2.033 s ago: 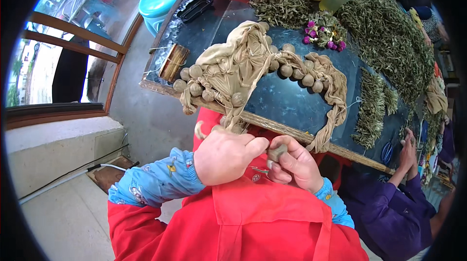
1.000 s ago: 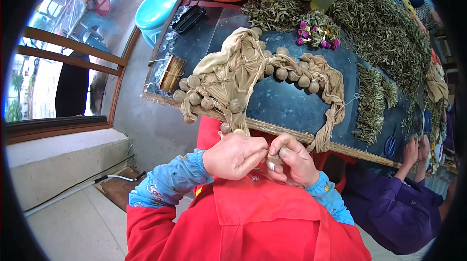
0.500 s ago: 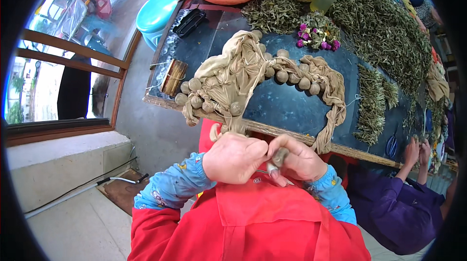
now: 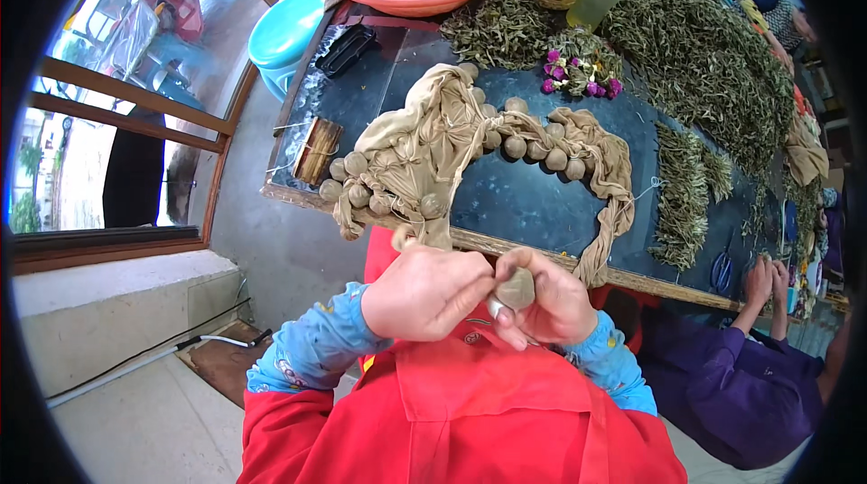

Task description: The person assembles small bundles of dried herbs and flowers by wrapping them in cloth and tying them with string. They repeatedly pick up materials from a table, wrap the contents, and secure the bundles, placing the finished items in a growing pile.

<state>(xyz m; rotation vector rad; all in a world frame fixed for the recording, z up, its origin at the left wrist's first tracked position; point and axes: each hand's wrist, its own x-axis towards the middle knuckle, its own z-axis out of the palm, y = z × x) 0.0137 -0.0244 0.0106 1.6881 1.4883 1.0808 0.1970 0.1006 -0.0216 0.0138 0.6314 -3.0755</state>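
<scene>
While a round ball (image 4: 517, 288) sits in the fingers of the right hand (image 4: 553, 302), on the person's side of the gathered cloth (image 4: 423, 135), the left hand (image 4: 426, 293) pinches narrowly, on what I cannot tell. Binding seems the step underway; the next move likely calls for a steady hold.

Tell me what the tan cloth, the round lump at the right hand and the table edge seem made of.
Tan cloth: soft fabric, perhaps cotton, matte; it folds and puckers loosely. Round lump in the right hand: its matte grey-brown surface looks like cloth, but its core is hidden. Table edge: probably wood, worn and unpolished, with streaks like grain along it.
</scene>
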